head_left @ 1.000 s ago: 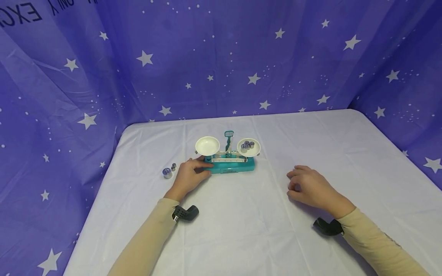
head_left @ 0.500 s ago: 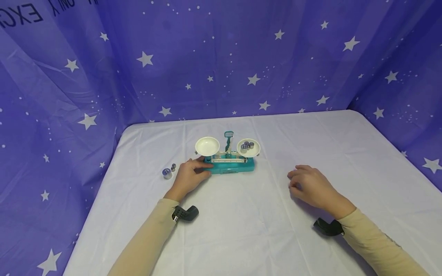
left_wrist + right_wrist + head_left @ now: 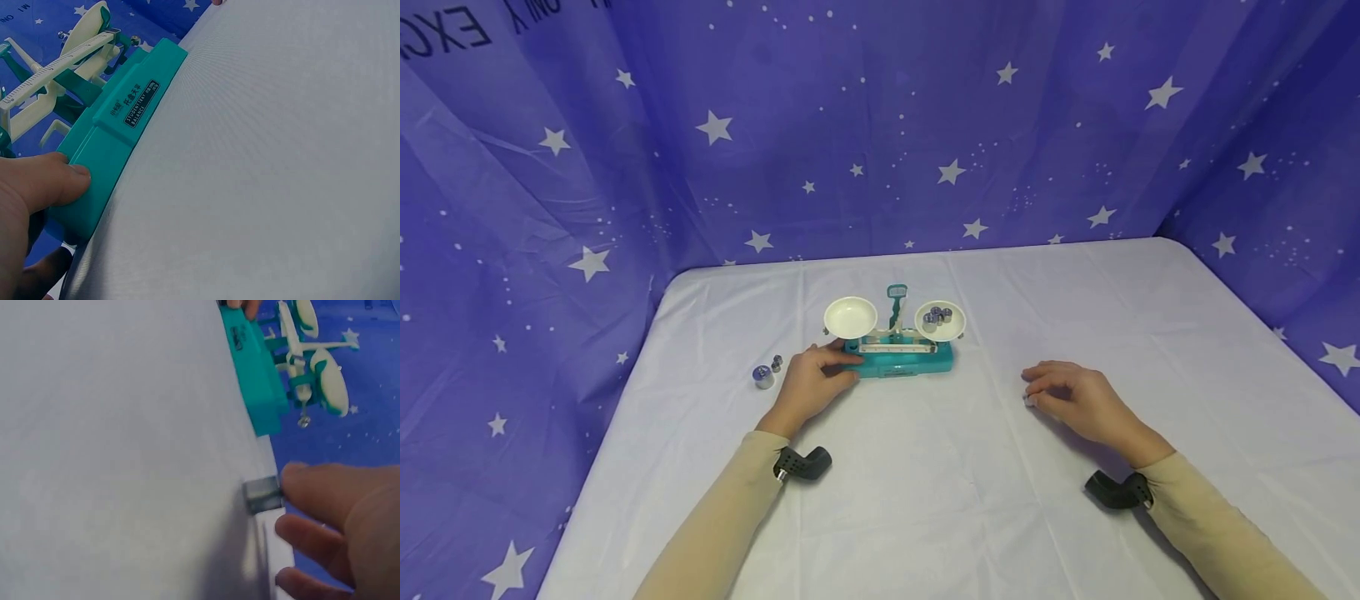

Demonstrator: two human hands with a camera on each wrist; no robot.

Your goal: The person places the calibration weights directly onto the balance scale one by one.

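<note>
My left hand (image 3: 811,383) holds the left end of a teal student tray balance (image 3: 906,362), its thumb (image 3: 62,181) lying on the front of the base. Several metal weights (image 3: 931,320) sit in the balance's right pan, while the left pan (image 3: 851,317) holds nothing. Off to the right, my right hand (image 3: 1078,400) has a small metal weight (image 3: 262,494) at the tips of its thumb and finger, low over or on the tablecloth. The thumb partly covers the knob of that weight, and the right wrist view is blurred.
One large metal weight (image 3: 763,377) and two small weights (image 3: 777,364) stand on the cloth left of my left hand. A white cloth (image 3: 940,500) covers the table. A purple star-patterned curtain (image 3: 880,150) hangs behind it and along both sides.
My right hand's fingers have uncurled somewhat, and the small weight now shows at their tips. My left hand and the balance stay where they were.
</note>
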